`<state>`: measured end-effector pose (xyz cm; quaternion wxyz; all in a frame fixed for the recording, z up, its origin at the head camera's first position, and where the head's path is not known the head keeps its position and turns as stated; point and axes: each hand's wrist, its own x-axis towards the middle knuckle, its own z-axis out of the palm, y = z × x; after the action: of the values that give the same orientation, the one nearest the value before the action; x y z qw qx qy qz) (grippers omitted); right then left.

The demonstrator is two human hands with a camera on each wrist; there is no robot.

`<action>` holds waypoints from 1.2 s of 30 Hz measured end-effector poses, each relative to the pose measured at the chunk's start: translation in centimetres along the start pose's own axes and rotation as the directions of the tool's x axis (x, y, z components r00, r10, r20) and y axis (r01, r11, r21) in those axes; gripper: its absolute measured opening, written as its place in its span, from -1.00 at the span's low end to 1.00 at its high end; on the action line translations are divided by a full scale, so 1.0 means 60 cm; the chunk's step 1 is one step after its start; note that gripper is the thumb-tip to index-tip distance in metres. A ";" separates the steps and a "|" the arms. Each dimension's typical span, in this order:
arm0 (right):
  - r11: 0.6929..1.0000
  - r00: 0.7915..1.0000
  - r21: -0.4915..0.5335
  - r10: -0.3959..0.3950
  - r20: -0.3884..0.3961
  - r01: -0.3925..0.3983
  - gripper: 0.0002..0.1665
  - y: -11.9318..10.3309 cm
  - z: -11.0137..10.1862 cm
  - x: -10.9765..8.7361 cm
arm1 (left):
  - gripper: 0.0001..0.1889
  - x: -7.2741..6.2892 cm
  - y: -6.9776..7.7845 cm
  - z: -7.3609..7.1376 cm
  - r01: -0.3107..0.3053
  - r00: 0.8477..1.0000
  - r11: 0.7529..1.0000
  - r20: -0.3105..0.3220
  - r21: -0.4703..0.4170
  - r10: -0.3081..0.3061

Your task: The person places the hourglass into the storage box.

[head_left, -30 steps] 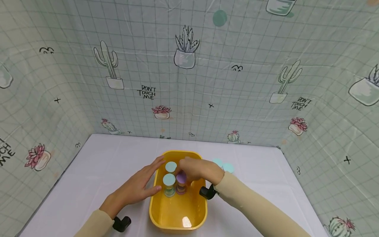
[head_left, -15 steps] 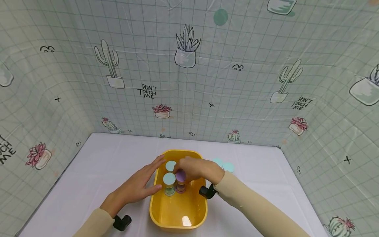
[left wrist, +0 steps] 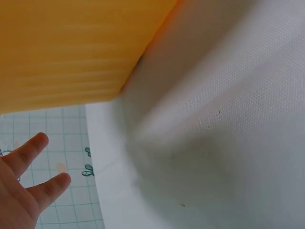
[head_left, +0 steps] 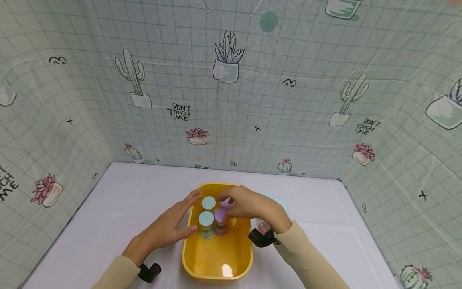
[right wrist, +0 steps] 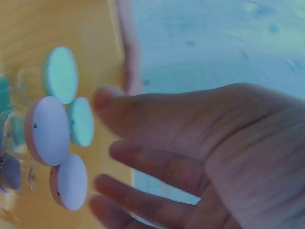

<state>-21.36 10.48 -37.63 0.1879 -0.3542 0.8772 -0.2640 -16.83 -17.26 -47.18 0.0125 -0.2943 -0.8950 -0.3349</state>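
Note:
Two mint-capped hourglasses stand upright in the yellow bin, the front one nearer me and the rear one behind it. Beside them are two purple-capped hourglasses, a front one and a rear one partly covered by my right hand. That hand hovers over the bin's right side, thumb and fingers spread. In the right wrist view, a gap shows between its fingertips and the purple cap. My left hand lies along the bin's left rim, fingers straight.
On the white table right of the bin, a pinkish glass piece shows by the right wrist. Mint caps peek out behind the right forearm. A patterned cloth rises behind the table.
My right hand has let go of the rear purple-capped hourglass and risen back to the right, its fingers now spread. The rear purple cap has come into sight. My left hand has stayed put.

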 end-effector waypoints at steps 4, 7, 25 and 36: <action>0.998 0.987 0.059 -0.015 -0.157 0.024 -0.57 0.013 0.003 -0.035 | -0.15 0.000 0.001 0.002 0.007 1.000 1.000 -0.002 -0.011 -0.007; 0.997 0.960 0.071 0.013 -0.279 0.007 -0.55 0.028 0.011 -0.060 | -0.15 0.001 0.002 0.003 0.011 1.000 1.000 -0.008 -0.012 -0.011; 0.981 0.753 0.079 0.186 -0.631 -0.176 -0.38 0.137 0.049 -0.184 | -0.16 -0.001 0.001 0.004 0.033 0.999 0.999 -0.018 -0.017 -0.034; 0.981 0.798 0.037 0.178 -0.576 -0.192 -0.27 0.210 0.051 -0.207 | -0.17 -0.002 -0.003 0.006 0.014 1.000 1.000 -0.014 -0.014 -0.015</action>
<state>-17.93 26.14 -45.79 -0.0654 -0.1726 0.9261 -0.3290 -16.79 -17.21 -47.59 0.0144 -0.2855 -0.8947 -0.3432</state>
